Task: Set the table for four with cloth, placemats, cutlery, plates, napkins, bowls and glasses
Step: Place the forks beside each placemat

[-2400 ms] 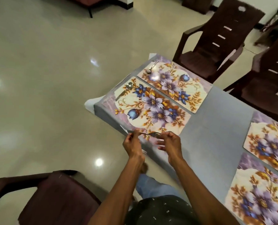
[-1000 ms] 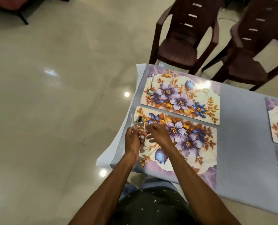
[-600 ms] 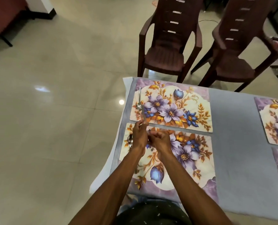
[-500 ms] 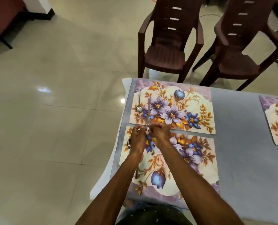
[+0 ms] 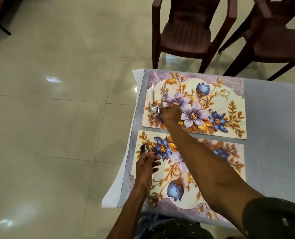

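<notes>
Steel fork [image 5: 162,97] beside spoon [image 5: 153,104] on placemat [image 5: 229,94]

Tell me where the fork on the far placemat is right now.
In the head view, the fork lies at the left end of the far placemat, just right of the spoon, its head under the right hand.

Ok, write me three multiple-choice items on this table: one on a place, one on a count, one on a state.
1. The spoon on the far placemat lies:
A. at its left side
B. in its middle
C. at its right side

2. Brown chairs in view:
A. one
B. two
C. four

3. The right hand:
A. lies flat on the cloth
B. pinches a fork
C. holds a glass

Answers:
1 A: the spoon lies along the mat's left edge.
2 B: two stand past the far placemat.
3 B: its fingers close on the fork's head end, beside the spoon.
</notes>
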